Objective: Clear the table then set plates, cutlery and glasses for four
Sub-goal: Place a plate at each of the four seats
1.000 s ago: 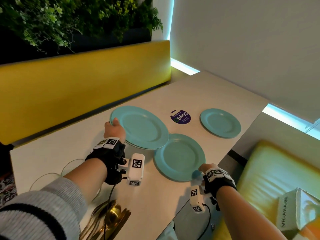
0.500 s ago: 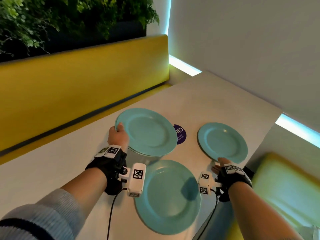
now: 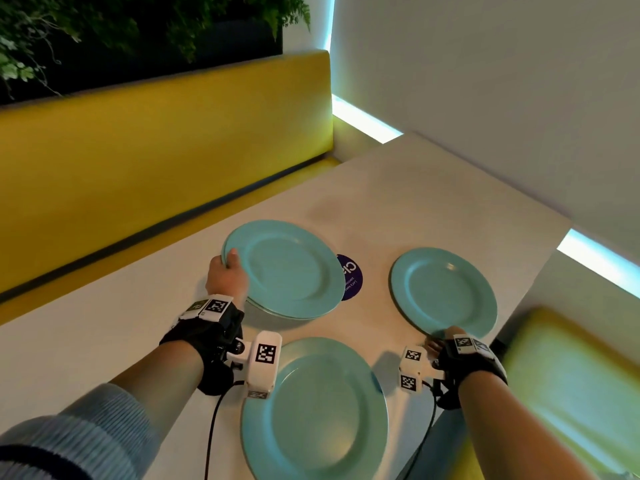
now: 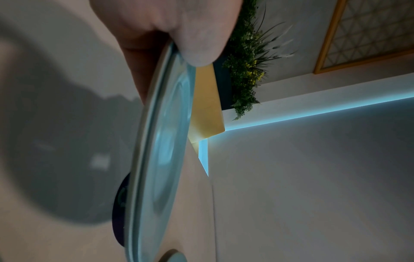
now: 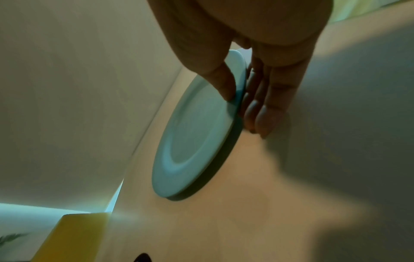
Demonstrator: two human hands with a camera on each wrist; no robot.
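Left hand (image 3: pixel 227 277) grips stacked plates (image 3: pixel 287 268) mid-frame, right hand (image 3: pixel 450 336) pinches right plate (image 3: pixel 443 292) rim on surface (image 3: pixel 433 195); plate-setting step, next: position it.

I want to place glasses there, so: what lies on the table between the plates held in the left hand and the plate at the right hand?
In the head view, a round purple sticker, partly hidden under the held plates; then bare table up to the right plate.

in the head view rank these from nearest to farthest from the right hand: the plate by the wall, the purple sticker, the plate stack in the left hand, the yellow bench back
1. Plate by the wall: in the right hand's grip at its near rim.
2. Purple sticker: mid-table, left of that plate.
3. Plate stack: further left, held by the left hand.
4. Yellow bench back: beyond the table's far side.
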